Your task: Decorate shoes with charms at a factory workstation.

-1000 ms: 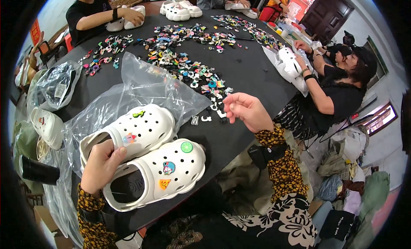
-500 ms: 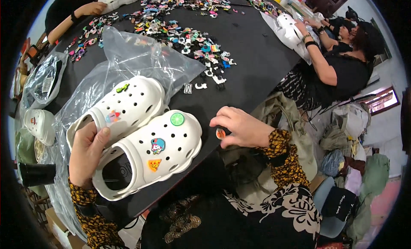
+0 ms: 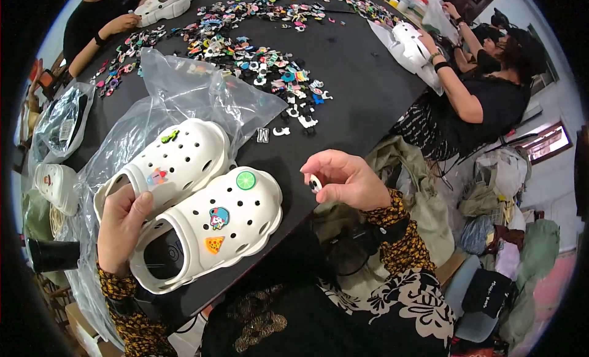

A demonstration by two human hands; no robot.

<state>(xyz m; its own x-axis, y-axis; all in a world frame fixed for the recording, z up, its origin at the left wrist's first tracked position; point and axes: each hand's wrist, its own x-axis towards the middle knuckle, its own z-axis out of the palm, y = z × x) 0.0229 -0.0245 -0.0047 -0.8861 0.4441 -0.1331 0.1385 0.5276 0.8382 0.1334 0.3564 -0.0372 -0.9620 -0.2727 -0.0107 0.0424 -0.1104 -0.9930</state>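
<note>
Plastic bag (image 3: 184,93) behind clogs (image 3: 208,222); charm pile (image 3: 245,50) beyond, table (image 3: 362,74).

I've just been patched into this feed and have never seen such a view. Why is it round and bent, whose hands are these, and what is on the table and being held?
The picture comes from a wide fisheye camera worn on a person's head, looking down, so straight edges bend. The two patterned sleeves at the bottom are the wearer's own. The left hand grips the heel of the nearer white clog, which carries a lime, a pizza and a cartoon charm. A second white clog lies beside it on a clear plastic bag. The right hand pinches a small round white charm. On the black table lies a scatter of colourful charms. Other people work at the far edges.
</note>
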